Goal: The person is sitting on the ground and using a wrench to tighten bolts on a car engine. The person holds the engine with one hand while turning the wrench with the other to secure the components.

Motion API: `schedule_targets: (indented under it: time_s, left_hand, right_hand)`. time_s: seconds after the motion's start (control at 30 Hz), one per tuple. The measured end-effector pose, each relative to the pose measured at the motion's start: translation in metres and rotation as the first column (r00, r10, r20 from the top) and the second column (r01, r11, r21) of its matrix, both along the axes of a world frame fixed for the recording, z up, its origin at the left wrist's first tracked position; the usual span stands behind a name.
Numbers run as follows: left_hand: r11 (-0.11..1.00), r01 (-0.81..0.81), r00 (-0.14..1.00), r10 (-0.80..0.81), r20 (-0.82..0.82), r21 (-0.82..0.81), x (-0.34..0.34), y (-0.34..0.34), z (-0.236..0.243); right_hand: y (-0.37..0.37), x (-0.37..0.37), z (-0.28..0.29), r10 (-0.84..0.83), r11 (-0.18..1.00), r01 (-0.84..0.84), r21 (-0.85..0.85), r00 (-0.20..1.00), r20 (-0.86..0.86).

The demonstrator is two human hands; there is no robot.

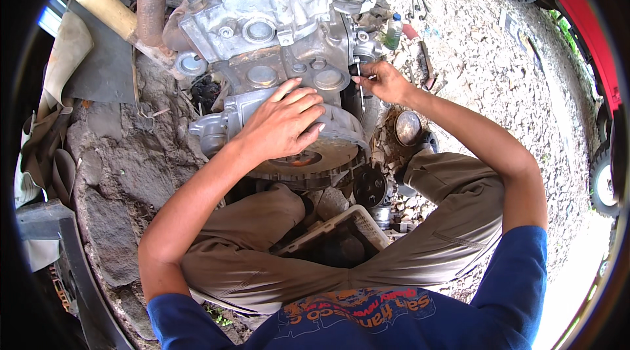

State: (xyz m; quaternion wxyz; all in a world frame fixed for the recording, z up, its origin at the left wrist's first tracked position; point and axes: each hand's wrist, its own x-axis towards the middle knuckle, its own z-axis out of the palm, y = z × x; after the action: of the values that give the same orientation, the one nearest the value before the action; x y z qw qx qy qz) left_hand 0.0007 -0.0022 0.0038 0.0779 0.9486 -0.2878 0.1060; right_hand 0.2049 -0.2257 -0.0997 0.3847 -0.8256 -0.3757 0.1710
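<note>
A large grey metal engine (282, 12) stands in front of me, its round flywheel (328, 158) facing me. My left hand (282, 120) lies on top of the housing above the flywheel, fingers stretched out and holding nothing. At the engine's right side, my right hand (387, 83) pinches a thin silver spanner (362, 102) between thumb and fingertips. The spanner points up and down along the side of the block. What its ends touch is too small to tell.
Between my legs sits a plastic crate (315, 237) with dark parts. Beside it are a dark cylindrical part (371, 187) and a round tin (407, 128). A plastic bottle (393, 31) stands right of the engine on gravel. Large rocks (118, 205) lie left; a red vehicle (584, 15) is far right.
</note>
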Motion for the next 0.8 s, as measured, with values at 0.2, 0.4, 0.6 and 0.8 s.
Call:
schedule_targets:
  time_s: [0.2,0.4,0.6,0.8]
  left_hand:
    - [1.000,-0.003,1.000,0.003,0.003,-0.003,-0.003,0.003,-0.003]
    - [1.000,0.020,1.000,-0.020,0.019,-0.001,0.002,-0.001,0.000]
    - [0.998,0.054,0.997,-0.052,0.050,-0.043,-0.003,0.006,-0.003]
    - [0.998,0.059,0.998,-0.058,0.031,-0.033,0.000,0.007,-0.001]
  right_hand:
    - [0.008,-0.026,0.015,-0.117,0.993,0.115,-0.028,0.916,-0.384]
    - [0.006,-0.041,-0.002,-0.277,0.955,0.294,-0.026,0.864,-0.420]
    - [0.018,-0.066,0.052,-0.388,0.884,0.461,-0.078,0.632,-0.671]
    - [0.015,-0.061,0.065,-0.383,0.899,0.423,-0.111,0.638,-0.668]
